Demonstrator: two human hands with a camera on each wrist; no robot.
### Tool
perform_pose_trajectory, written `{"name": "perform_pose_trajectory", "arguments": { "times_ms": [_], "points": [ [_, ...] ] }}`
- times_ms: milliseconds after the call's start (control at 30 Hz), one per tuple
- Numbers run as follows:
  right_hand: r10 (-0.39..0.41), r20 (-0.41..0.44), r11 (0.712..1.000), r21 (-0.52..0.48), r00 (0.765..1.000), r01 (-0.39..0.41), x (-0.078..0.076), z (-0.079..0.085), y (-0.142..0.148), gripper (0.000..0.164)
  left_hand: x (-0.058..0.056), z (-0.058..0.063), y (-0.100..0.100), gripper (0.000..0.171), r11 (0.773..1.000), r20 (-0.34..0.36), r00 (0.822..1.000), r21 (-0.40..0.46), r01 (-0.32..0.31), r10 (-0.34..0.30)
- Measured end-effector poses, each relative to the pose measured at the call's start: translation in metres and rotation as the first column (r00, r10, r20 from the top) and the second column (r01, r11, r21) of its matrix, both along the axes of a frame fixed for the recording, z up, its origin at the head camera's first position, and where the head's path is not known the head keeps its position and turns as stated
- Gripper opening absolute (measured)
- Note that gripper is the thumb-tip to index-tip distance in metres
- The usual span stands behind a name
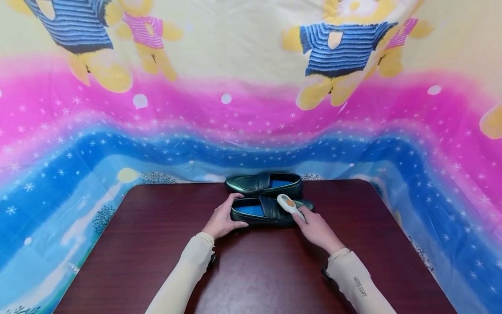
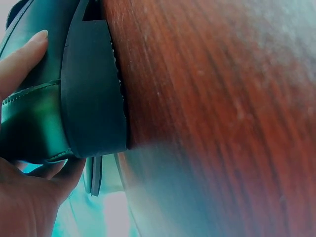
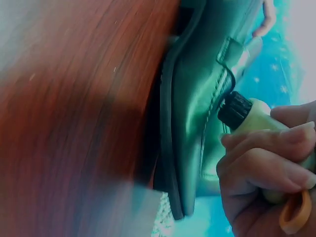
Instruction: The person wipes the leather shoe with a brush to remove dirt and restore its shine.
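Observation:
A dark green-black loafer with a blue insole stands on the table, toe to the right. My left hand grips it around the heel end, thumb on the near side and fingers at the far side. In the left wrist view the heel block sits low against the tabletop. My right hand holds a small cream-handled shoe brush over the front of the loafer. Its dark bristles meet the upper close to the strap, as the right wrist view shows, and an orange loop hangs from the handle.
The matching loafer lies right behind, at the table's back edge, toe to the left. Beneath everything is a dark red-brown wooden table. A printed bear-and-snowflake cloth hangs behind and along both sides.

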State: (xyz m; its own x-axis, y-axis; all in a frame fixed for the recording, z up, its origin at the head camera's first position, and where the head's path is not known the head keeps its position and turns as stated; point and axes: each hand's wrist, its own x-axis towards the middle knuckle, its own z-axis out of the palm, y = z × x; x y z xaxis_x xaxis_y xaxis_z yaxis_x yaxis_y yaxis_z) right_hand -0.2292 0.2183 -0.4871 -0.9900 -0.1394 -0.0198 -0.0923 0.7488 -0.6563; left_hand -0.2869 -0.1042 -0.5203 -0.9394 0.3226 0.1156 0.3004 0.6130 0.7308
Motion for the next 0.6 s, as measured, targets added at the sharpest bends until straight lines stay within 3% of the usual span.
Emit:
{"name": "perform_pose_trajectory", "arguments": {
  "times_ms": [233,400,600],
  "points": [
    [-0.051,-0.087,0.990,0.129,0.995,0.062,0.001,-0.006,-0.013,0.041,0.000,-0.002,0.000,0.088,1.000,0.003,1.000,0.012,0.011,-0.011],
    [-0.130,-0.180,0.949,0.263,0.975,0.175,0.008,-0.010,0.003,0.044,0.001,-0.003,0.000,0.086,1.000,-0.001,1.000,0.009,0.024,-0.024],
    [-0.210,-0.210,0.919,0.291,0.955,0.266,0.009,-0.009,0.020,0.045,0.000,-0.002,-0.001,0.086,1.000,-0.005,1.000,0.021,0.011,-0.011]
  ]
}}
